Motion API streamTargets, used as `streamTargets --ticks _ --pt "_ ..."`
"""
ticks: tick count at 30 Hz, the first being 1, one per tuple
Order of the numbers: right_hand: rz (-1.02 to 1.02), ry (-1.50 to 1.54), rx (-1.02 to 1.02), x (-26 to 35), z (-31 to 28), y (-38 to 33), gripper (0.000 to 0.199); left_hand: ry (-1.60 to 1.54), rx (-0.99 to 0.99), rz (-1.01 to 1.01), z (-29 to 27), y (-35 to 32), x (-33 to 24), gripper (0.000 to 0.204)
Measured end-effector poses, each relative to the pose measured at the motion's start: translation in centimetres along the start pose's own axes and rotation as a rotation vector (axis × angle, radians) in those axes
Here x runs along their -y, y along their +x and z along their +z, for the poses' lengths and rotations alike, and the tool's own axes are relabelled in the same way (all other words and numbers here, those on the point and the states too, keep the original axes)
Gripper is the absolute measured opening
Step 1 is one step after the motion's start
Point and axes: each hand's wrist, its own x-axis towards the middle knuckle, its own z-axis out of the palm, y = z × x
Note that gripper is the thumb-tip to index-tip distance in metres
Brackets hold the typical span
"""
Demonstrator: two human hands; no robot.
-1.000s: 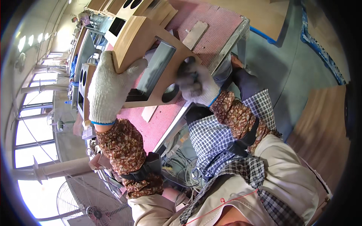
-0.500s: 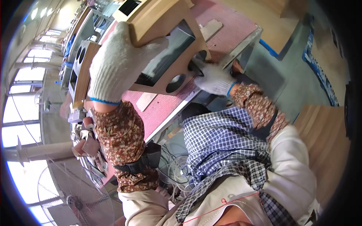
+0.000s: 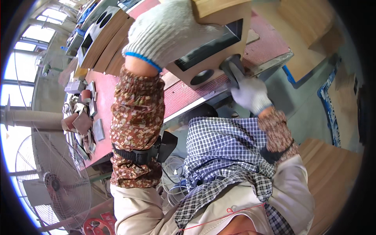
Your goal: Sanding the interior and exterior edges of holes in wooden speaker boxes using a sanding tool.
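Observation:
A wooden speaker box [image 3: 211, 62] with a rectangular slot and two round holes in its face sits on the red textured mat of the bench. My left hand [image 3: 168, 33], in a white knitted glove, grips its upper left part, fingers lying across the face beside the slot; the glove is blurred and partly cut off by the frame. My gloved right hand [image 3: 250, 93] pinches a dark grey curved piece [image 3: 232, 71], perhaps a curled abrasive sheet, at the rim of the right-hand hole. The fingertips there are partly hidden.
Similar wooden boxes [image 3: 105, 39] stand on the left. Sanding blocks and rags [image 3: 80, 121] lie along the red bench [image 3: 105, 84]. A caged fan [image 3: 53, 182] is at lower left, wood panels [image 3: 325, 176] and a blue-edged strip [image 3: 331, 109] at right.
The view has shifted, so the box and both hands appear farther right and the box higher. The dark grey piece in my right hand shows more plainly at the hole's rim.

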Motion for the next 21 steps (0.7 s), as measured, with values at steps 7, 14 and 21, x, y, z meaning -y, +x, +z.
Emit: streamTargets --ticks 7,14,21 --pt "-0.483 0.055 -0.099 4.5 1.1 -5.2 0.082 0.09 -0.189 0.114 -0.9 -0.2 1.6 0.072" --pt "-0.346 -0.279 0.013 5.1 0.2 0.3 0.072 -0.09 -0.207 0.118 0.7 -1.2 0.3 0.066" --pt "-0.049 2.042 0.508 9.4 6.9 0.2 0.05 -0.107 0.011 -0.018 -0.7 -0.2 -1.2 0.066"
